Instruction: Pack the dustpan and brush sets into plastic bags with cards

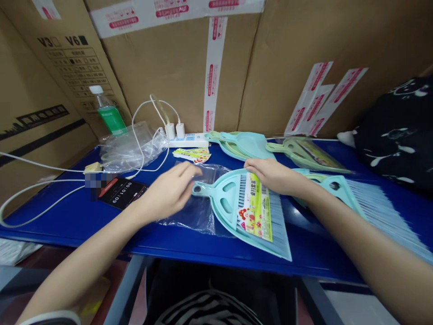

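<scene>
A light-blue dustpan point(219, 216) lies on the table with a blue-bristled brush point(279, 216) nested in it. A yellow-green printed card point(259, 212) lies across the bristles. My right hand point(265, 174) is closed on the far edge of this set, by the card's top; its fingertips are partly hidden. My left hand point(177, 187) is beside the handle's end, fingers bent and apart from the thumb, with nothing visible between them. Under the handle and my left hand a clear plastic bag point(194, 216) is spread flat, partly beneath the dustpan.
More dustpans point(257, 144) and a bagged green set point(301, 153) lie behind. Another blue brush point(382, 207) is at right. A phone point(120, 192), cables, a power strip point(189, 141), loose cards point(192, 155), crumpled plastic bags point(131, 149) and a bottle point(110, 113) occupy the left. Cardboard walls the back.
</scene>
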`<state>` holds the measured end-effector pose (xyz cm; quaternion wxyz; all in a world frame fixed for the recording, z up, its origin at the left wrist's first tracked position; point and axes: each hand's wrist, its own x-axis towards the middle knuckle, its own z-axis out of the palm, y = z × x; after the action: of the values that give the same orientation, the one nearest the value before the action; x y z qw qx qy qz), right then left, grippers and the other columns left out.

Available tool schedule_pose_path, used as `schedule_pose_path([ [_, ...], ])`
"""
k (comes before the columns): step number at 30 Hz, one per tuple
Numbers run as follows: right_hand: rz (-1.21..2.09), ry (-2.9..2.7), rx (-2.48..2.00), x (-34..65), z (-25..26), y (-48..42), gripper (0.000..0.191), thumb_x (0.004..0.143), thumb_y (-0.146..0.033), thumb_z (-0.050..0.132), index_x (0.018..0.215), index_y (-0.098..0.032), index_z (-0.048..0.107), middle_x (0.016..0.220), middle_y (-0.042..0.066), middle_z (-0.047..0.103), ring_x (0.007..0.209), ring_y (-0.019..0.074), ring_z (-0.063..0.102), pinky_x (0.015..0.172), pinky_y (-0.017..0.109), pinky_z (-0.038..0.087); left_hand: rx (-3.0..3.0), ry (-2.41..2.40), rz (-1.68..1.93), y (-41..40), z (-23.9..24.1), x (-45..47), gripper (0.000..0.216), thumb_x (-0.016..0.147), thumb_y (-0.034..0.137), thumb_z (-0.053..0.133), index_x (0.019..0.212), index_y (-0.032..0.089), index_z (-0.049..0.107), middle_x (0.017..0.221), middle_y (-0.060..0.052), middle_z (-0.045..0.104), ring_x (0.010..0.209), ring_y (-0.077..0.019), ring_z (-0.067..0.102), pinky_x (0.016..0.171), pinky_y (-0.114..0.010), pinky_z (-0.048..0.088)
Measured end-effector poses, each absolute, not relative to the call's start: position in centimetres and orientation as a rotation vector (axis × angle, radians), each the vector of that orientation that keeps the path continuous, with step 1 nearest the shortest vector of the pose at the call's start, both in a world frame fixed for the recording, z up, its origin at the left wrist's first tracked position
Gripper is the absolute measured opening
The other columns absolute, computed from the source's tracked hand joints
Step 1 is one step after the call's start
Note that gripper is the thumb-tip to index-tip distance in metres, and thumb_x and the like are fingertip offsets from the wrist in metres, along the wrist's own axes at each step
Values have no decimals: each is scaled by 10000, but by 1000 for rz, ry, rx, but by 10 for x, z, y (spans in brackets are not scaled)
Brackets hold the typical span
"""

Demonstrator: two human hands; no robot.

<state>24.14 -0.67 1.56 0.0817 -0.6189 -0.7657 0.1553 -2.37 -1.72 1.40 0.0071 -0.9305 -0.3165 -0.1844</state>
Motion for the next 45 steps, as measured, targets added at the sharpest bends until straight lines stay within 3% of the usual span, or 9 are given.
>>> schedule_pose_path([
  [5, 394, -2309, -1790, 250, 14, -3, 237, 881, -233, 302, 663, -243, 395, 665, 38, 572, 645, 195, 540, 616, 306, 382, -2401, -1653, -6, -11, 25, -27, 316, 886, 136, 315, 982, 105, 615, 861, -170, 699, 840, -320, 689, 715, -418, 533],
  [11, 380, -2306, -1794, 253, 14, -3, 233, 874, -241, 308, 660, -246, 399, 661, 42, 578, 633, 198, 540, 600, 306, 388, -2307, -1757, 385, -12, 28, -24, 357, 862, 137, 339, 851, 118, 696, 828, -205, 722, 839, -370, 702, 689, -420, 526],
  [16, 421, -2315, -1772, 246, 13, -6, 251, 884, -239, 300, 655, -244, 404, 671, 44, 587, 658, 202, 552, 622, 313, 390, -2494, -1670, 288, -10, 25, -25, 346, 892, 173, 343, 854, 174, 686, 807, -107, 737, 795, -274, 704, 724, -358, 506],
  [25, 432, -2177, -1829, 233, 6, -11, 202, 880, -251, 313, 692, -252, 385, 651, 27, 541, 641, 196, 519, 603, 308, 392, -2820, -1751, -52, -8, 25, -23, 230, 876, 201, 453, 850, 178, 680, 613, -5, 707, 618, -181, 675, 629, -267, 448],
  [32, 391, -2218, -1704, 232, 0, -7, 193, 847, -254, 335, 661, -249, 385, 757, 62, 583, 759, 213, 550, 727, 345, 433, -2794, -1790, -26, -5, 23, -23, 259, 891, 227, 460, 704, 185, 636, 568, 2, 687, 595, -176, 662, 607, -259, 424],
  [37, 621, -2228, -1631, 241, 2, -4, 247, 887, -343, 296, 709, -244, 436, 742, 40, 592, 714, 201, 548, 688, 333, 447, -2746, -1803, 33, -6, 24, -22, 286, 884, 187, 432, 660, 182, 611, 582, -13, 685, 588, -176, 649, 613, -270, 422],
  [45, 1165, -1859, -1672, 245, 4, -1, 143, 906, -246, 362, 796, -229, 452, 773, 22, 568, 746, 175, 573, 684, 312, 493, -2533, -1768, 218, -5, 24, -22, 320, 880, 176, 375, 750, 165, 667, 662, -74, 698, 715, -262, 680, 693, -354, 481],
])
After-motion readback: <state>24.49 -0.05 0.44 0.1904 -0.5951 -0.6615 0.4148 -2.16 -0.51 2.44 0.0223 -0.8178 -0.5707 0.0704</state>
